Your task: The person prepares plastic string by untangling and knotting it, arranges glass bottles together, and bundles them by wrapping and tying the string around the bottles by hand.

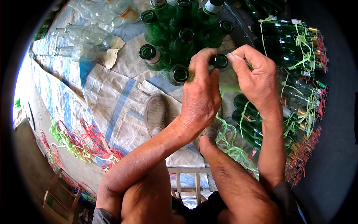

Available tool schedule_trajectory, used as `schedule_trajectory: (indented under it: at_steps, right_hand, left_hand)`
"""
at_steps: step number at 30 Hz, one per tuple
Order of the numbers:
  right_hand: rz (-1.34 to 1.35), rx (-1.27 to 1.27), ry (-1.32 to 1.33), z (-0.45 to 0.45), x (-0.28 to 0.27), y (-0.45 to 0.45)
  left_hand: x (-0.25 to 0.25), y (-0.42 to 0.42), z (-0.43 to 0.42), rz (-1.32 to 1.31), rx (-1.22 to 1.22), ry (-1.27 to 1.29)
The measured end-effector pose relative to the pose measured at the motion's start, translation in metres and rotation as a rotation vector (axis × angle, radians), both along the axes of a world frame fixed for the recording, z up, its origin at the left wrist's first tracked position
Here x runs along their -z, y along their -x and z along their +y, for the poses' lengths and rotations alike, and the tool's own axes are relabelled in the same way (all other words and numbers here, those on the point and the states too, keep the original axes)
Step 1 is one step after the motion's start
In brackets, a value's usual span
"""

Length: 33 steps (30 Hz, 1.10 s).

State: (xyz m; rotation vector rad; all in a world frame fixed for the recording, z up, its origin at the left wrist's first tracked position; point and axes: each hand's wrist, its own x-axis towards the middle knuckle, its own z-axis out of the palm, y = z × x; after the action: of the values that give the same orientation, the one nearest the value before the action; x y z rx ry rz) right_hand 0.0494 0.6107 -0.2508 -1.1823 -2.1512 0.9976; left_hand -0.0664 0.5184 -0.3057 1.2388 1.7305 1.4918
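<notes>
Green glass bottles [186, 35] stand upright in a tight cluster in front of me. My left hand [201, 89] is closed at the cluster's near right side, thumb and fingers against the neck of one green bottle [219, 61]; its fingertips are partly hidden. Just right of that bottle's mouth, my right hand [259, 76] is closed in a pinch. A strand of green plastic string [231, 89] shows blurred between and below the hands, and a bit of it appears at the right fingers. Another green bottle [179, 74] stands close against my left hand's knuckles.
Clear glass bottles [84, 52] lie on the striped woven sheet [119, 104] at upper left. Bundles of tied bottles [287, 48] are stacked at right. Loose green string [235, 149] lies by my right leg, and red and green string [87, 143] at left. A wooden chair [59, 198] stands lower left.
</notes>
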Motion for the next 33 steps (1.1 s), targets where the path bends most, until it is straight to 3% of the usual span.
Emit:
schedule_trajectory:
  at_steps: [15,19,30,33]
  right_hand:
    - [0.011,0.048,-0.177,-0.039,0.022,-0.005]
    - [0.020,0.069,-0.204,-0.041,0.024,-0.004]
    - [0.101,0.084,-0.150,-0.058,0.029,-0.012]
    - [0.082,0.041,-0.185,-0.061,0.027,-0.014]
  left_hand:
    - [0.001,0.005,-0.001,0.052,0.047,-0.052]
    - [-0.011,0.006,-0.006,0.026,0.061,0.057]
    - [-0.025,0.031,-0.023,0.464,0.311,-0.329]
    - [-0.027,0.035,-0.029,0.413,0.408,-0.292]
